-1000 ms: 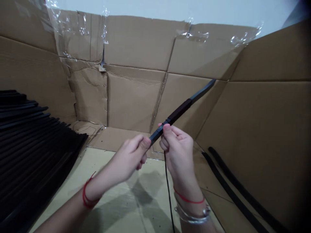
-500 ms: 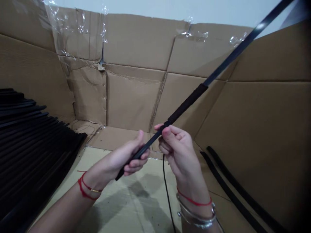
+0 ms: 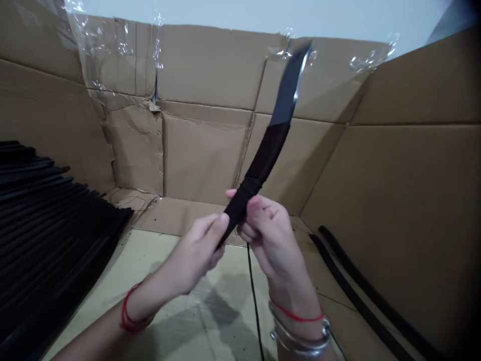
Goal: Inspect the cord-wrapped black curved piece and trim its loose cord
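I hold a long flat black strip up in front of me, between cardboard walls. Its lower part is covered by a matte black sleeve; the glossy bare end points up and right, blurred. My left hand pinches the strip's lower end between thumb and fingers. Close to its right, my right hand grips the sleeved part just above. A thin black cord hangs down between my wrists.
A large stack of black strips fills the left side. Two long black strips lie along the base of the right cardboard wall. Cardboard covers the floor, and taped cardboard panels stand behind.
The strip has swung from a shallow slant toward the upper right to nearly upright and turned its flat face to me. My left hand has slid up close to the right hand.
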